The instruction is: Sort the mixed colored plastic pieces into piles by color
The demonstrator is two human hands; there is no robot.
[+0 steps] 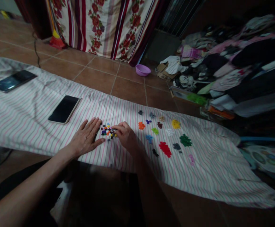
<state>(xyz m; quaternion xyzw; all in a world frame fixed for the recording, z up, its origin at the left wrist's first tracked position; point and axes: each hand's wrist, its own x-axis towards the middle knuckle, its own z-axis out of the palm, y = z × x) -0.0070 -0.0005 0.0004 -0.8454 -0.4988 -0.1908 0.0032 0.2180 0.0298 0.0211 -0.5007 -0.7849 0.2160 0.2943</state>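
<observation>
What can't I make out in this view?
Head view:
- Right hand: its curled fingers hide whether they pinch a piece of the mixed pile.
- Mixed pile: pieces too small to tell shapes.
- Left hand: its palm hides the cloth under it.
- Clothes heap, right: dark and blurred.

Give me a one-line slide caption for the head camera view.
Left hand flat beside a mixed pile of coloured bits, right hand touching it; sorted heaps on striped cloth.
</observation>
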